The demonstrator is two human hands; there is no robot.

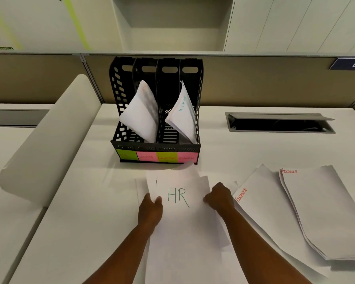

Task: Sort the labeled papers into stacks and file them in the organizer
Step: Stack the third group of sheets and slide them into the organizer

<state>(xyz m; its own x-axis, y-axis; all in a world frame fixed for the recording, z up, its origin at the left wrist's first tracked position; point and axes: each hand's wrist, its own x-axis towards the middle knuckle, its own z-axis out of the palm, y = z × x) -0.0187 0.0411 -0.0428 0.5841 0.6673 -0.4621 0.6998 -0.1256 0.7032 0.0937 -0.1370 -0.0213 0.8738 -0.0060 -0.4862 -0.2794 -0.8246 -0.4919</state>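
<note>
Left hand [151, 209]: grip closed on the left edge of the HR stack [178, 212], thumb on top of the top sheet, fingers beneath.
Right hand [219, 198]: fingers curled over the right edge of the same stack; grip holds the sheets.
HR stack: several white sheets, loosely fanned at the far corners, top sheet marked "HR" in green; lies on the tabletop [80, 212] just in front of the organizer.
Organizer [158, 111]: black, four upright slots, standing on the tabletop beyond the hands.
Slot labels [157, 157]: four sticky notes along the base, green, pink, green, pink from left to right; lettering too blurred to read.
Filed papers, second slot [140, 113]: white bundle leaning at a tilt.
Filed papers, fourth slot [182, 113]: white bundle leaning at a tilt, teal writing on it.
Finance stacks [316, 212]: two overlapping piles to the right of the hands, each marked "FINANCE" in red.
Cable hatch [279, 125]: open recess at the far right of the tabletop.
</note>
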